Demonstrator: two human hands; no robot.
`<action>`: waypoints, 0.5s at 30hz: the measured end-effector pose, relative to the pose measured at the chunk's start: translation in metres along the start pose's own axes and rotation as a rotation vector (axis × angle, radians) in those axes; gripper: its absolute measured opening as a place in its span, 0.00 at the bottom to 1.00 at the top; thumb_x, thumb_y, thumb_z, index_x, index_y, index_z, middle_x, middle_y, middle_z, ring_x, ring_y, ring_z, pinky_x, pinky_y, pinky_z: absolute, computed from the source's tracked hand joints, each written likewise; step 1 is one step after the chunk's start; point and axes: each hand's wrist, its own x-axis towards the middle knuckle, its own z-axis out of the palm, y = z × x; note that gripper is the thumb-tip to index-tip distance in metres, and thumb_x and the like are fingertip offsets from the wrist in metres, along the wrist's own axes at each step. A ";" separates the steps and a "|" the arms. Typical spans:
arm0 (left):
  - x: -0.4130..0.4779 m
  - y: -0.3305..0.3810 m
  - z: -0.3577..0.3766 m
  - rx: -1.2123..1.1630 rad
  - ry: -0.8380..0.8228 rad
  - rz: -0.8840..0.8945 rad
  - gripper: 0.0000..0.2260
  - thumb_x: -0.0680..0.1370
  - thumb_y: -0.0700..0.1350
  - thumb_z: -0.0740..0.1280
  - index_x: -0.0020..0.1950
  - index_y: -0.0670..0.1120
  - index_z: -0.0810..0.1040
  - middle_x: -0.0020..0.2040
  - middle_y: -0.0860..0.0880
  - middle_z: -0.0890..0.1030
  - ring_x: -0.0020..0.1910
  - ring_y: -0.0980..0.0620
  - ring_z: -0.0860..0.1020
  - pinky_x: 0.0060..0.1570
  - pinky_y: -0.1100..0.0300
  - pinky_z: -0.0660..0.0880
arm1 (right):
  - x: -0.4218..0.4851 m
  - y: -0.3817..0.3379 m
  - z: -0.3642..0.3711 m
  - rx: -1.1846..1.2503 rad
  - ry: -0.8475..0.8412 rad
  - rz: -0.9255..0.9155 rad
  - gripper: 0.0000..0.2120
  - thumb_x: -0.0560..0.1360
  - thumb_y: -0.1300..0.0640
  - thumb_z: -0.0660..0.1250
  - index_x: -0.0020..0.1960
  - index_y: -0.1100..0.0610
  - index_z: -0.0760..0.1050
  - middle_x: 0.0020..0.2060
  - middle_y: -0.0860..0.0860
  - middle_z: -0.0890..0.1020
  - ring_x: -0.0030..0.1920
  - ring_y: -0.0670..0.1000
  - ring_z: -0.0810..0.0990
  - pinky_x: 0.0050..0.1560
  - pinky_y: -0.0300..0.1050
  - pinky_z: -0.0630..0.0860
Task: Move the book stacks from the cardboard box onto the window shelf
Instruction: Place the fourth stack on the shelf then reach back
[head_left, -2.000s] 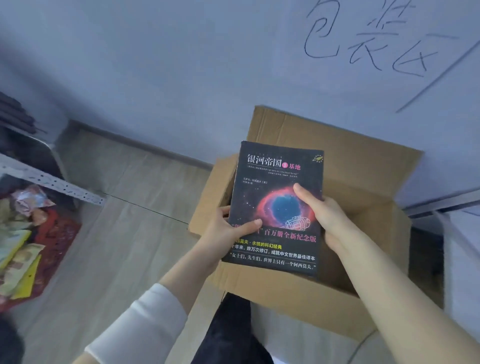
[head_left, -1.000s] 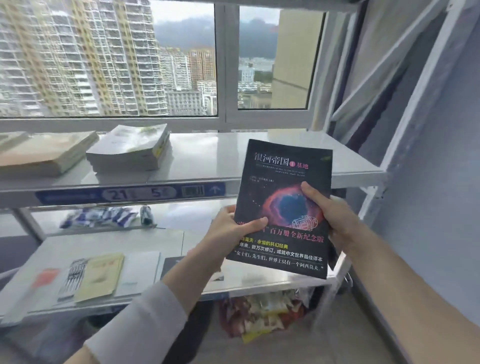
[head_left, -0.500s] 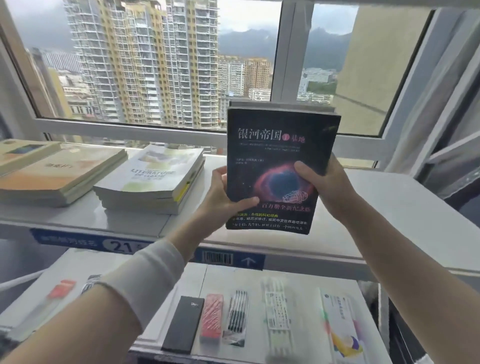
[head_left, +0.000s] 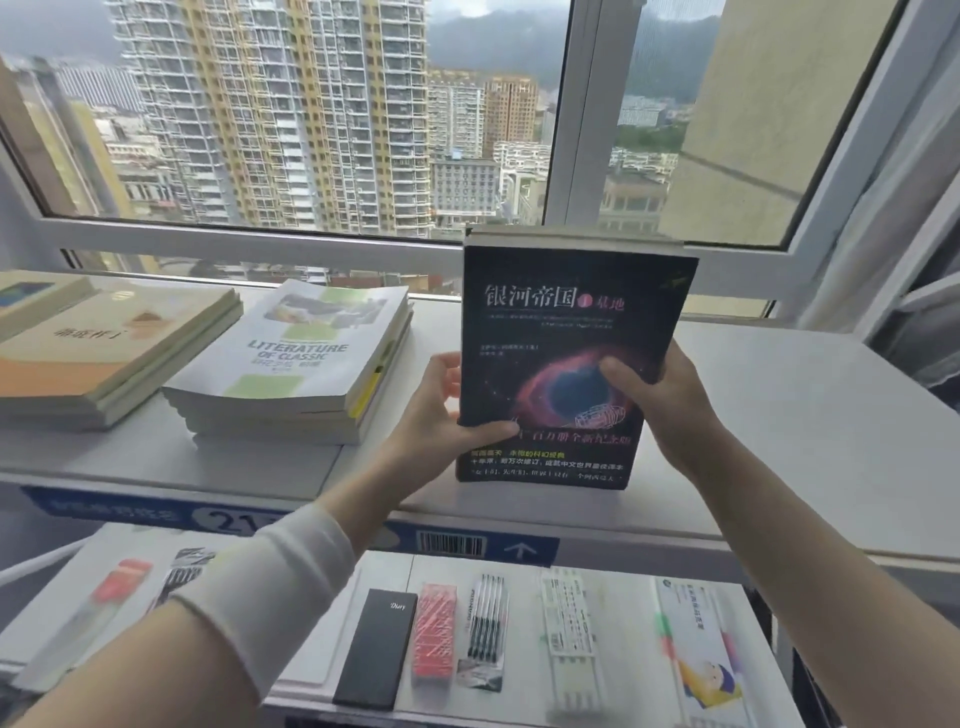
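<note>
A stack of black books (head_left: 566, 322), its top cover showing a red nebula, is held tilted above the white window shelf (head_left: 810, 431). My left hand (head_left: 441, 410) grips its left edge, thumb across the cover. My right hand (head_left: 660, 400) grips its right edge, thumb on the nebula. The stack's lower edge is close to the shelf surface; contact cannot be told. To the left, a white "Literature of Classic" stack (head_left: 291, 364) and a beige and orange stack (head_left: 104, 348) lie flat on the shelf. The cardboard box is out of view.
The window frame (head_left: 260, 239) runs right behind the shelf. A lower shelf (head_left: 623, 691) holds a black diary (head_left: 376, 647), a red packet (head_left: 434, 631), a pen pack (head_left: 485, 621) and other stationery. The shelf surface right of the held stack is bare.
I turned from the cardboard box to the window shelf, carrying the black stack in both hands. Over the last half second it has come lower and nearer the shelf.
</note>
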 end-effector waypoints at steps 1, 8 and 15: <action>0.004 0.001 -0.002 -0.020 0.007 -0.016 0.27 0.67 0.40 0.77 0.60 0.48 0.67 0.55 0.49 0.78 0.56 0.52 0.77 0.51 0.64 0.77 | 0.004 -0.004 0.001 0.032 0.017 0.030 0.14 0.72 0.57 0.70 0.56 0.54 0.72 0.49 0.49 0.81 0.50 0.50 0.81 0.48 0.42 0.80; 0.041 0.032 -0.034 -0.168 -0.218 -0.396 0.24 0.73 0.49 0.72 0.65 0.41 0.73 0.58 0.43 0.82 0.53 0.48 0.81 0.49 0.57 0.79 | 0.049 -0.037 0.011 0.067 -0.042 0.411 0.28 0.65 0.42 0.72 0.55 0.62 0.77 0.43 0.55 0.83 0.42 0.54 0.82 0.46 0.45 0.79; 0.052 0.027 -0.050 -0.132 -0.281 -0.717 0.22 0.72 0.51 0.73 0.62 0.43 0.77 0.50 0.48 0.81 0.42 0.51 0.81 0.44 0.54 0.81 | 0.074 0.000 0.036 0.050 -0.049 0.839 0.20 0.64 0.42 0.74 0.42 0.57 0.76 0.25 0.54 0.83 0.24 0.52 0.82 0.25 0.43 0.79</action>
